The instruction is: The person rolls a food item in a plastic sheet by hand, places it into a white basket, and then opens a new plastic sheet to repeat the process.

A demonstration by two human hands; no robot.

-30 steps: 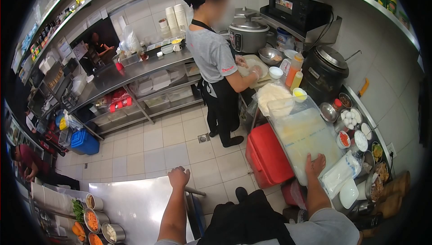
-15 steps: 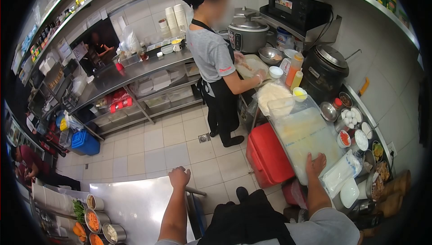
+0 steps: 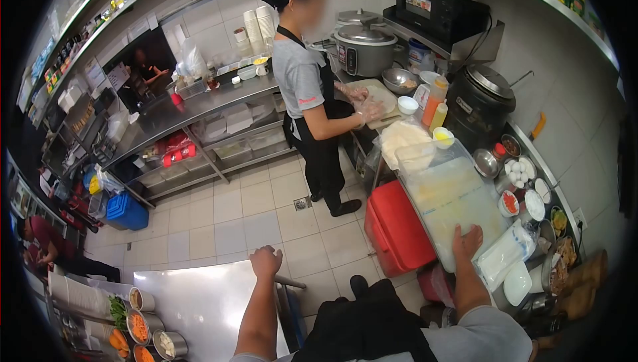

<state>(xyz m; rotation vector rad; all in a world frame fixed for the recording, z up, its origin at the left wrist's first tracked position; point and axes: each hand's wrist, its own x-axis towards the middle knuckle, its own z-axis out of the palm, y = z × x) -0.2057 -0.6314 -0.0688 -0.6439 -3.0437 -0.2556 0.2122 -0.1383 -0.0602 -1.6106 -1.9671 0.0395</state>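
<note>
Across the counter, the co-worker in the grey T-shirt and black apron [image 3: 312,103] has leaned back a little, and their clear-gloved hands [image 3: 369,112] have drawn together over the pale cutting board [image 3: 380,91]. Both of mine have stayed about where they were. With my right hand [image 3: 468,241] I touch the broad, translucent plastic tray [image 3: 458,196], fingers loosely bent and released. It lies on the counter at my right, above the red plastic bin [image 3: 397,229], the flat white plastic packet [image 3: 504,250] just beside it (a glossy white dish [image 3: 516,287] sits past that). Out by the corner of the shiny steel table [image 3: 199,309], my left hand [image 3: 266,262] has its fingers curled inward; whether they grasp anything, I cannot tell.
</note>
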